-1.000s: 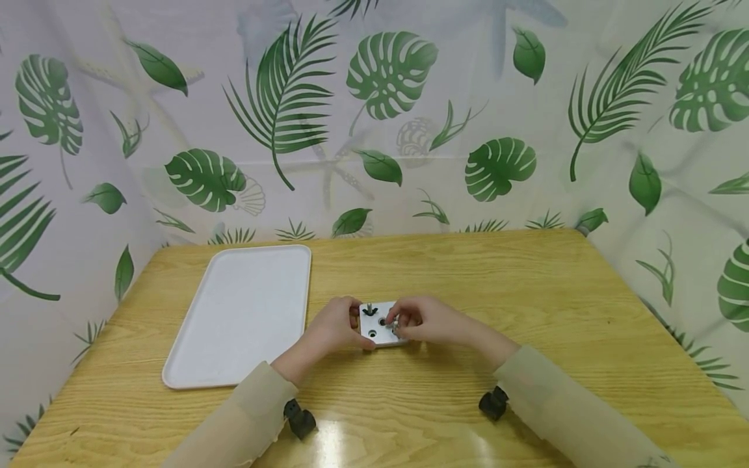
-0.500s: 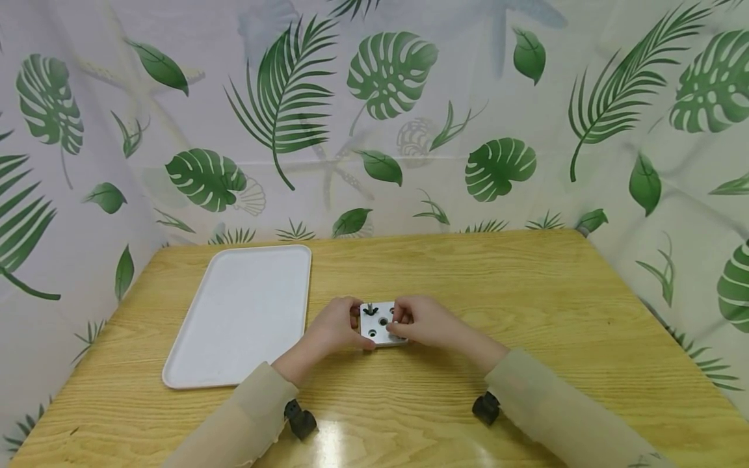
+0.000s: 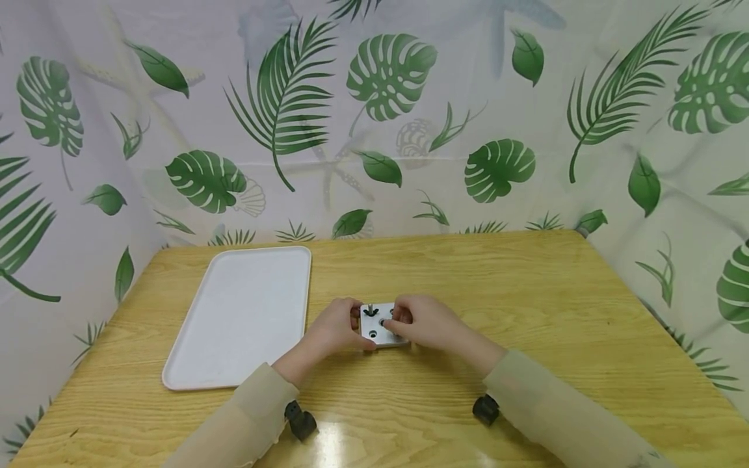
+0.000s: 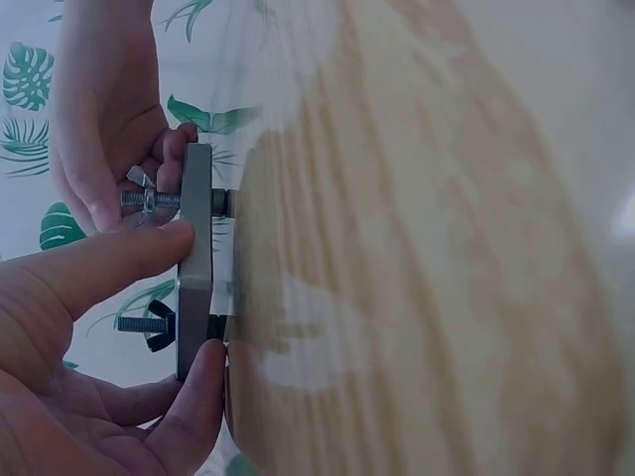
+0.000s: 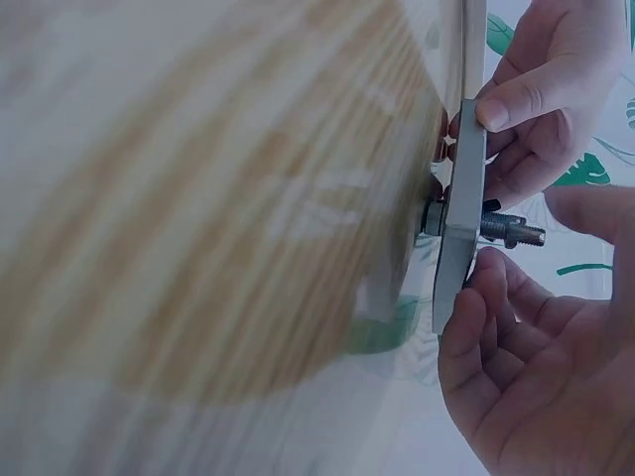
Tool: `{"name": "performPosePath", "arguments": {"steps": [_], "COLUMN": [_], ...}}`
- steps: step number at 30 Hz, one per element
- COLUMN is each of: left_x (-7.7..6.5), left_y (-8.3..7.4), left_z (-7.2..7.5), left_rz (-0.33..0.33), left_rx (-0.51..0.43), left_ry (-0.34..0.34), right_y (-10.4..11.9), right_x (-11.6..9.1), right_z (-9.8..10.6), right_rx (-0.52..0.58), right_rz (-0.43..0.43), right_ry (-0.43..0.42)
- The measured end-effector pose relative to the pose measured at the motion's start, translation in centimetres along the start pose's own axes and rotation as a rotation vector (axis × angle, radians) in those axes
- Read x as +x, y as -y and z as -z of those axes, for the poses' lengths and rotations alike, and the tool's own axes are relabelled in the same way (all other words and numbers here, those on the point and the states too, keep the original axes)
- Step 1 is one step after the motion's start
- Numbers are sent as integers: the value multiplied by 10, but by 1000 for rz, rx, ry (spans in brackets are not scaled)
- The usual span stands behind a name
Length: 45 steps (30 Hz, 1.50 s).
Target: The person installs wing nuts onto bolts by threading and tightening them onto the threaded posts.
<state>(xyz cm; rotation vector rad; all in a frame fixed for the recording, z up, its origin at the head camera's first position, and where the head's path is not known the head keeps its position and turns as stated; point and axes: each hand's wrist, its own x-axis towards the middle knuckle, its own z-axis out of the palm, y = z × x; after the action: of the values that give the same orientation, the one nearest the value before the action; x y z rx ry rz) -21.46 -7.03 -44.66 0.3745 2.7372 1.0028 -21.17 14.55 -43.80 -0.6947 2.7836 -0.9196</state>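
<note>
My left hand (image 3: 335,327) grips a silvery metal plate (image 3: 384,337) by its left side, thumb along the near edge. Round holes show in the plate's face. Near its far left corner a bolt carries a black wing nut (image 4: 161,325). On another bolt, toward the right side, sits a silver wing nut (image 4: 149,199). Around this one curl the fingers of my right hand (image 3: 430,321), the thumb on its other side. In the right wrist view a gap shows between that thumb and the bolt's threaded end (image 5: 532,236). From above, the hand hides the silver nut.
A white tray (image 3: 246,312) lies on the wooden table (image 3: 503,279), left of the plate. Behind the table hangs a leaf-print cloth (image 3: 445,78). Each sleeve has a black wrist camera (image 3: 486,409) at its cuff.
The right hand has shifted slightly left and its fingers have changed position over the silver wing nut, which is now hidden in the head view. The left hand and the plate stay put.
</note>
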Motion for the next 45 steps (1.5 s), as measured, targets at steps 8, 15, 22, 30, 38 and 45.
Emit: {"name": "performPosePath", "arguments": {"steps": [8, 15, 22, 30, 38, 45], "left_x": [0, -1, 1, 3, -2, -3], "left_y": [-1, -2, -1, 0, -3, -4], "left_z": [1, 2, 3, 2, 3, 1], "left_rz": [1, -1, -8, -10, 2, 0], "left_rx": [0, -4, -21, -23, -6, -15], "left_ry": [4, 0, -5, -4, -13, -5], "right_y": [-10, -15, -13, -9, 0, -3], "right_x": [-2, -2, 0, 5, 5, 0], "right_z": [1, 2, 4, 0, -2, -1], "right_rx": [120, 199, 263, 131, 9, 12], "right_rz": [129, 106, 49, 32, -15, 21], "right_ry": [81, 123, 135, 52, -11, -18]}}
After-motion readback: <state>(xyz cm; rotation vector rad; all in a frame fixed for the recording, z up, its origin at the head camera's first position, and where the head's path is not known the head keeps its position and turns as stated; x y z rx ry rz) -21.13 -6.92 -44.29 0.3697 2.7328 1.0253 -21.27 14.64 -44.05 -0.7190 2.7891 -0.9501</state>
